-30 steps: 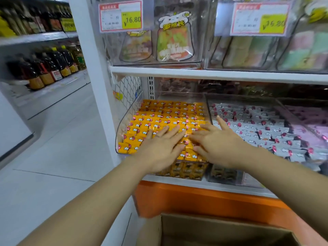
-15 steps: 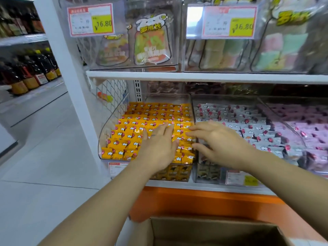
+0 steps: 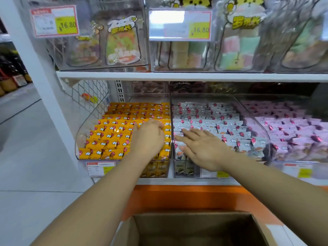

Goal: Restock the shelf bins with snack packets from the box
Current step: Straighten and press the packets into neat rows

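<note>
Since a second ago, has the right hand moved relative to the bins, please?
Yes. The right hand has shifted rightward, from the yellow-packet bin to over the white-packet bin.

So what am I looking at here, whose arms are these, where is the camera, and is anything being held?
There is no machine here. A person wears a camera on the head, so the one picture looks forward and down along their own bare arms.

They face a shop shelf with clear bins. The left hand rests over the orange packets in the left bin, fingers curled; whether it grips a packet cannot be told. The right hand lies flat and open on the white packets in the middle bin. A third bin holds pink packets. Price tags hang on the shelf above. Below, near the person, stands an open cardboard box; its contents are not visible.
</note>
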The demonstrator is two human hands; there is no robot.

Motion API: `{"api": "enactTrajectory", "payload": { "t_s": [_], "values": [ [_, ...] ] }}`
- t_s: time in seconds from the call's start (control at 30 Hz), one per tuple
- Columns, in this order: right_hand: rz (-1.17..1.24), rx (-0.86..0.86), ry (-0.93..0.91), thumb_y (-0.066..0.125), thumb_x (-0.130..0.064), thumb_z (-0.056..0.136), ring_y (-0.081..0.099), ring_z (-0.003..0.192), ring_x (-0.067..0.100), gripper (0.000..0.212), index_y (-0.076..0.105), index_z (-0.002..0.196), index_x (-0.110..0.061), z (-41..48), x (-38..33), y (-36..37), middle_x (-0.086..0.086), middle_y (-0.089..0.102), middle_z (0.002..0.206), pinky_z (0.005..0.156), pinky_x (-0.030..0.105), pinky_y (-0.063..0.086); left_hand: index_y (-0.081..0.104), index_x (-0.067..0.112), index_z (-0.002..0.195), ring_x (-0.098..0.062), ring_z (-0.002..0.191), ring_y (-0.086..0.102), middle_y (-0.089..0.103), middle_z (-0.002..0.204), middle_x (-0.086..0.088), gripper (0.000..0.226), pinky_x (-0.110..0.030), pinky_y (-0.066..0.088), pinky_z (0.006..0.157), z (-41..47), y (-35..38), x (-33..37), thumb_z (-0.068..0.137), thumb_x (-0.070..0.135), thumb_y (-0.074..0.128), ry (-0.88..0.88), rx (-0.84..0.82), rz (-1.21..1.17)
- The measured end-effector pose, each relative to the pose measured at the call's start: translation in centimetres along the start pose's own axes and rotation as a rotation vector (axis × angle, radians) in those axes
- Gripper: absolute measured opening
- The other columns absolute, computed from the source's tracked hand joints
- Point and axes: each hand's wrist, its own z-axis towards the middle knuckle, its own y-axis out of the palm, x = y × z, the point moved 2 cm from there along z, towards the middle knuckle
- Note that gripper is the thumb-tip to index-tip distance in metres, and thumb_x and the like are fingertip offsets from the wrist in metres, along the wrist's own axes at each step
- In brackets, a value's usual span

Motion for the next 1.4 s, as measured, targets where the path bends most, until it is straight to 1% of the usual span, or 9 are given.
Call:
{"api": "enactTrajectory", "payload": {
  "t_s": [0.1,0.23,0.33,0.57,0.73,0.9,1.17,1.3,1.4],
  "values": [
    [0.022,0.041,-0.043,0.011,-0.046,0.101,0.003,0.147,0.017,0.055,0.004,0.153,-0.027,-1.2,0.0,0.6,-0.001,0.004,0.161,0.118,0.032,0.001,0.053,0.022,0.131,-0.015,0.127,0.044,0.053,0.134,0.003,0.035,-0.041,0.014,0.118,-2.2,-0.6,2.0,0.101,0.023,0.034,0.18,0.153,-0.116],
    [0.211,0.24,-0.126,0.03,-0.042,0.099,0.048,0.118,0.019,0.044,0.049,0.129,-0.014,-2.5,0.1,-0.5,0.004,0.055,0.13,0.105,0.037,0.038,0.04,0.025,0.143,-0.008,0.14,0.027,0.042,0.147,0.008,0.042,-0.035,-0.004,0.117,-4.1,-0.1,4.2,0.103,0.031,0.029,0.384,-0.036,-0.044],
    [0.131,0.507,-0.092,0.035,-0.045,0.091,0.06,0.1,0.02,0.046,0.064,0.113,-0.017,-4.7,1.9,-1.3,-0.001,0.068,0.108,0.091,0.037,0.047,0.03,0.022,0.148,-0.008,0.143,0.021,0.034,0.152,0.006,0.047,-0.031,-0.004,0.118,-4.3,-0.1,5.2,0.103,0.036,0.026,0.431,-0.065,0.016],
    [-0.017,0.387,0.155,0.027,-0.05,0.09,0.06,0.111,0.029,0.055,0.056,0.13,-0.023,-7.6,6.7,1.4,0.003,0.064,0.122,0.09,0.053,0.045,0.002,0.026,0.152,-0.016,0.147,0.005,0.009,0.16,0.004,0.056,-0.043,0.002,0.118,-4.4,3.9,8.8,0.102,0.046,0.017,0.436,-0.261,0.297],
    [0.048,0.267,0.15,0.011,-0.053,0.092,0.037,0.133,0.016,0.059,0.033,0.144,-0.035,-4.7,8.3,1.8,-0.011,0.043,0.145,0.106,0.037,0.025,0.009,0.027,0.152,-0.017,0.148,-0.001,0.001,0.161,0.007,0.054,-0.05,0.005,0.119,-1.9,4.9,8.6,0.102,0.046,0.015,0.34,-0.322,0.271],
    [0.08,0.231,0.15,0.029,-0.045,0.101,0.028,0.138,0.01,0.044,0.034,0.142,-0.032,-5.8,7.6,2.4,-0.014,0.034,0.15,0.109,0.039,0.017,0.019,0.035,0.149,-0.009,0.146,0.008,0.015,0.158,0.016,0.05,-0.048,0.003,0.118,-2.5,4.7,8.4,0.101,0.048,0.026,0.374,-0.302,0.171],
    [0.079,0.222,0.176,-0.007,-0.063,0.072,0.031,0.138,0.015,0.088,0.027,0.147,-0.03,-6.7,6.9,3.0,-0.008,0.029,0.154,0.11,0.045,0.015,0.0,0.031,0.152,-0.013,0.147,-0.005,-0.001,0.16,0.012,0.064,-0.048,-0.002,0.117,-4.0,4.7,8.0,0.097,0.06,0.014,0.469,-0.34,0.363],
    [0.133,0.178,0.083,0.011,-0.062,0.087,0.021,0.142,0.014,0.073,0.018,0.151,-0.027,-7.8,6.9,2.7,-0.005,0.023,0.156,0.117,0.042,0.008,0.011,0.033,0.152,-0.011,0.147,0.0,0.0,0.16,0.012,0.06,-0.047,-0.003,0.118,-2.9,3.6,9.1,0.097,0.059,0.013,0.347,-0.507,0.218],
    [0.29,0.189,0.028,0.043,-0.034,0.099,0.033,0.136,0.01,0.045,0.04,0.143,-0.023,-10.0,8.7,0.5,-0.009,0.039,0.147,0.114,0.028,0.021,0.037,0.028,0.145,-0.015,0.138,0.032,0.033,0.153,0.005,0.047,-0.041,0.024,0.115,-1.6,2.3,9.8,0.101,0.045,0.03,0.306,-0.436,-0.025]
  ]
}}
